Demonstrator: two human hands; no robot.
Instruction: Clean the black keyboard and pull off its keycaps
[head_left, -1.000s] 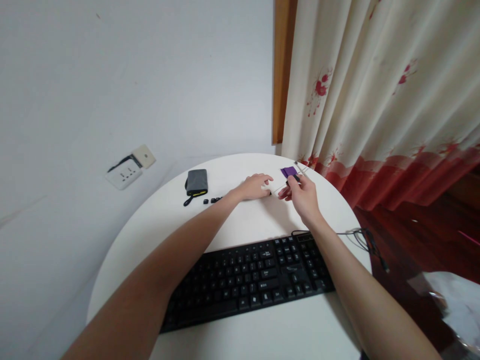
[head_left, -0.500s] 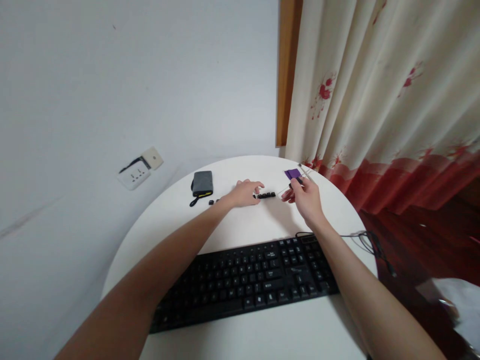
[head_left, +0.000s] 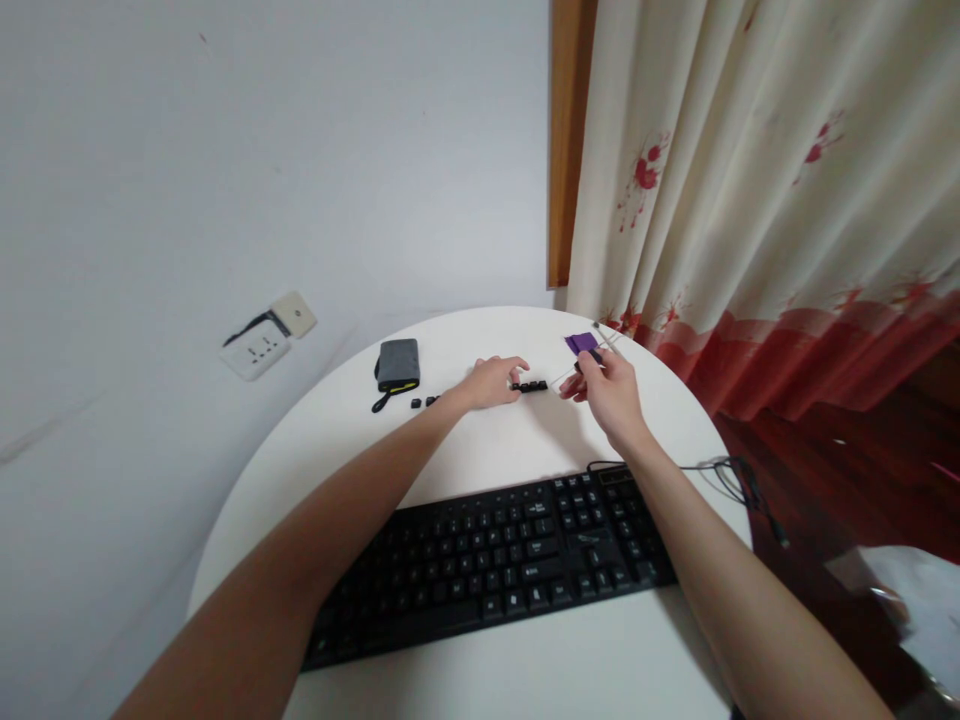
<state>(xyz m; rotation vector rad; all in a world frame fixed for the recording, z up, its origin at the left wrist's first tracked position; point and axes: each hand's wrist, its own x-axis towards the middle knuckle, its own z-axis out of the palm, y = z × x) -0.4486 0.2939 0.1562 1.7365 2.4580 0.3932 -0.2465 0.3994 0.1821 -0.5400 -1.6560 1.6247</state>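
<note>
My left hand (head_left: 491, 384) reaches across to a row of small black keycaps (head_left: 534, 386) on the table. Its thumb and index finger are curved and apart, at the left end of that row. More black keycaps (head_left: 416, 403) lie left of the wrist, partly hidden by the forearm. To the right of the row, my right hand (head_left: 611, 395) is closed on a thin tool with a dark handle (head_left: 592, 357). A pale, thin shaft or wire runs from it toward the keycaps. Nearer me, a black keyboard (head_left: 517, 565) lies under both forearms.
A grey pouch (head_left: 399, 362) with a black cord loop stands at the back left. A purple packet or cloth (head_left: 581, 343) and thin pale sticks (head_left: 609, 338) lie at the back right. The keyboard's cable (head_left: 739, 485) hangs over the right edge of the round white table (head_left: 525, 660).
The view has shifted slightly. Both hands keep nearly the same place over the table, and the keycaps stay in their row.
</note>
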